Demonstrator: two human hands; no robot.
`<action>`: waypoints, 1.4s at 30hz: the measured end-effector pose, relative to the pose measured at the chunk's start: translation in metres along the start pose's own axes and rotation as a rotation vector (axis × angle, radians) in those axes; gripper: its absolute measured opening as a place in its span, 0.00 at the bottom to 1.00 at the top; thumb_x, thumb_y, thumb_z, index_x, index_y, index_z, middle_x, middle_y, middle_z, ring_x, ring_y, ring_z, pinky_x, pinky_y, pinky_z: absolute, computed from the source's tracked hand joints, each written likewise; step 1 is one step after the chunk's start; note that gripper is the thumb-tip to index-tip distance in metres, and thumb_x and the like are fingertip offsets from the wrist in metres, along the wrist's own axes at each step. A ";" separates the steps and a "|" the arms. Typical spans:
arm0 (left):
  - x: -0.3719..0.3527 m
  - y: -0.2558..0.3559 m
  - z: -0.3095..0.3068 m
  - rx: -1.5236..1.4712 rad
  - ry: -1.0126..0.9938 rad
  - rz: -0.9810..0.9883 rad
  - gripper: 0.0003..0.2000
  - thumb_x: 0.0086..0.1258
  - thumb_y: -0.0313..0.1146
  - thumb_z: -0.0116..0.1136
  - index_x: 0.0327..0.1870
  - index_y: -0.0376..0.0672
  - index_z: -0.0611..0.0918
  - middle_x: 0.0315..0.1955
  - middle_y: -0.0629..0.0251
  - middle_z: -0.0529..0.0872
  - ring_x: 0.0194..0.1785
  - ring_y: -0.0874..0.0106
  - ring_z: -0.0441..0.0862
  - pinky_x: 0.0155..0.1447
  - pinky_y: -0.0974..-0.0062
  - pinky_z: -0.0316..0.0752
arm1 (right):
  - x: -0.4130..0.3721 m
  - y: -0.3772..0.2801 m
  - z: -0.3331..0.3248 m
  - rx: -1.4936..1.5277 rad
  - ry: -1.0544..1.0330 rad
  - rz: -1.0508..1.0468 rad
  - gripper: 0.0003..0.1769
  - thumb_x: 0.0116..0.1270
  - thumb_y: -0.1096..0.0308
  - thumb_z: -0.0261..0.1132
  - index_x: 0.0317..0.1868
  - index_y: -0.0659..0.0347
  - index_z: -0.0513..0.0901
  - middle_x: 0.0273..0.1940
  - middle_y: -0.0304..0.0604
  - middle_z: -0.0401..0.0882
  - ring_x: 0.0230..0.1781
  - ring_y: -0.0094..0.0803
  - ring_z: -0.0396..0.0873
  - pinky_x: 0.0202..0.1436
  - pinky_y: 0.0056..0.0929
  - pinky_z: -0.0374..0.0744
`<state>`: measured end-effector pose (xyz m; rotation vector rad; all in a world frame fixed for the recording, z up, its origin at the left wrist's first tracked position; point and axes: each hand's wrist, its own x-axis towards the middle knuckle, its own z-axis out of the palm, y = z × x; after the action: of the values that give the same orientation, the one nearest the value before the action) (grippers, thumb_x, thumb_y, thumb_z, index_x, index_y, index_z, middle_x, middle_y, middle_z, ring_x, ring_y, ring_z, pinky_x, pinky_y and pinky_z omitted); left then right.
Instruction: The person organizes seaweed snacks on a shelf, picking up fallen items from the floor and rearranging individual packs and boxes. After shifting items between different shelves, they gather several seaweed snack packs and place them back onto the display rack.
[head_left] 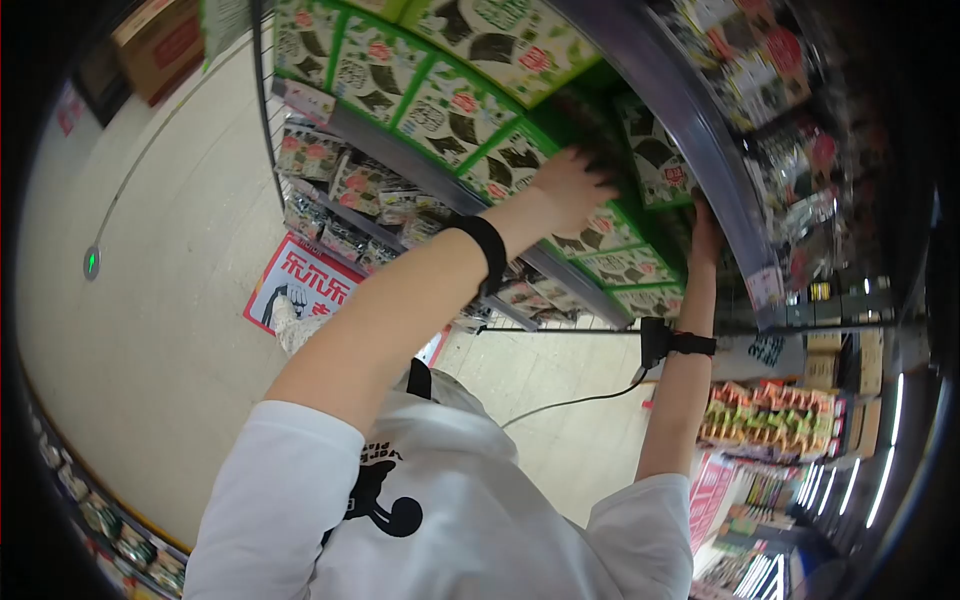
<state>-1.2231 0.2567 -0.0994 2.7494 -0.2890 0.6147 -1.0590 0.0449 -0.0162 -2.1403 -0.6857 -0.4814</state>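
Green-and-white boxes (455,112) with dark sheets printed on them, apparently seaweed, stand in a row on a shelf. My left hand (572,192) reaches over the row, its dark-looking fingers spread and a little blurred, with nothing visible in them. Beside it, deeper in the shelf, one seaweed box (655,155) sits tilted. My right hand (706,235) is at the lower corner of that box and appears to grip it; most of its fingers are hidden. Both wrists wear black straps, the right one with a small black device (656,343) and a cable.
A grey shelf edge (690,110) curves close above my right hand. Packaged snacks (375,190) fill the lower shelf. A red-and-white sign (300,285) lies low beside it. A cardboard box (160,45) stands at upper left, beyond the pale floor (170,330).
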 end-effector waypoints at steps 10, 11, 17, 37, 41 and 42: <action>-0.001 -0.005 0.003 0.055 0.108 0.065 0.32 0.51 0.44 0.64 0.62 0.57 0.70 0.63 0.67 0.69 0.68 0.57 0.60 0.69 0.55 0.55 | -0.016 0.042 -0.031 0.710 0.077 0.397 0.34 0.61 0.58 0.66 0.64 0.58 0.64 0.61 0.43 0.67 0.63 0.39 0.65 0.62 0.44 0.68; -0.001 -0.004 0.003 0.062 0.098 0.044 0.32 0.52 0.44 0.64 0.62 0.57 0.70 0.63 0.66 0.69 0.68 0.57 0.59 0.70 0.54 0.53 | -0.015 0.049 -0.031 0.798 0.088 0.354 0.33 0.63 0.56 0.64 0.65 0.58 0.64 0.61 0.43 0.67 0.62 0.38 0.66 0.62 0.42 0.68; 0.009 0.060 -0.016 0.141 -0.044 -0.031 0.32 0.54 0.49 0.64 0.62 0.55 0.71 0.64 0.63 0.67 0.69 0.58 0.58 0.72 0.48 0.47 | -0.016 0.059 -0.009 0.893 0.229 0.461 0.30 0.70 0.50 0.53 0.65 0.59 0.64 0.60 0.43 0.68 0.60 0.37 0.69 0.61 0.36 0.69; 0.036 0.046 0.037 0.062 0.097 0.379 0.26 0.56 0.32 0.57 0.60 0.57 0.73 0.65 0.66 0.67 0.68 0.58 0.61 0.70 0.54 0.55 | 0.025 0.134 0.039 0.419 0.030 -0.258 0.20 0.63 0.70 0.63 0.54 0.65 0.73 0.54 0.50 0.73 0.57 0.39 0.69 0.61 0.36 0.67; 0.031 0.027 0.018 0.187 0.189 0.352 0.28 0.55 0.33 0.59 0.62 0.60 0.72 0.64 0.64 0.67 0.67 0.58 0.62 0.70 0.54 0.56 | 0.052 0.185 0.025 0.332 -0.138 0.000 0.21 0.63 0.65 0.64 0.55 0.63 0.74 0.54 0.53 0.73 0.60 0.43 0.68 0.62 0.36 0.67; 0.033 0.024 0.018 0.172 0.254 0.366 0.28 0.55 0.36 0.61 0.61 0.59 0.72 0.63 0.64 0.69 0.66 0.58 0.63 0.70 0.54 0.56 | 0.044 0.170 0.014 -0.224 -0.022 -0.291 0.22 0.64 0.60 0.63 0.55 0.61 0.74 0.53 0.52 0.74 0.61 0.43 0.67 0.61 0.36 0.69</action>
<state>-1.1934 0.2242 -0.0944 2.7538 -0.7159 1.1191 -0.9182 -0.0181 -0.1012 -2.2651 -1.0035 -0.7203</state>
